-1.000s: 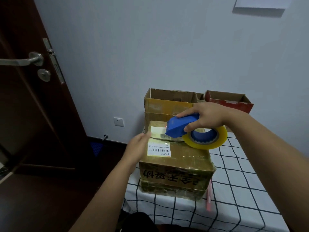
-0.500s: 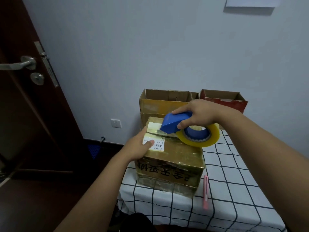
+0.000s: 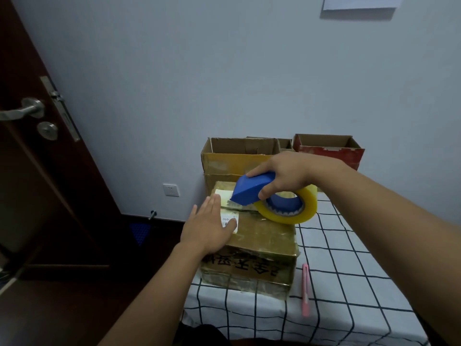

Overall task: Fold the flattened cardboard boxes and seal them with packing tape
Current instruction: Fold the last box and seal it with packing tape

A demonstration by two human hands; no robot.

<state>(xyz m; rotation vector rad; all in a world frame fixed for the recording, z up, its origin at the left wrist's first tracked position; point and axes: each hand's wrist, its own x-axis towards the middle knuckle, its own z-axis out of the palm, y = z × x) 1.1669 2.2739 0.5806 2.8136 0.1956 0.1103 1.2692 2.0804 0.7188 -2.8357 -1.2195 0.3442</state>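
Observation:
A closed brown cardboard box (image 3: 264, 243), glossy with tape and bearing a white label, sits at the left edge of the table. My left hand (image 3: 208, 227) lies flat with straight fingers on the box's top left, over the label. My right hand (image 3: 289, 174) grips a blue tape dispenser (image 3: 252, 188) with a yellowish roll of packing tape (image 3: 289, 208). The dispenser's front edge rests on the far part of the box top.
Two open cardboard boxes stand against the wall: a brown one (image 3: 234, 158) and a red one (image 3: 329, 152). A pink pen-like tool (image 3: 305, 289) lies on the checked tablecloth (image 3: 349, 283) right of the box. A dark door (image 3: 32, 151) stands open at left.
My left hand slid up from the box's left side onto its top and flattened over the label. The dispenser stayed at the far end of the box top. The camera tilted down.

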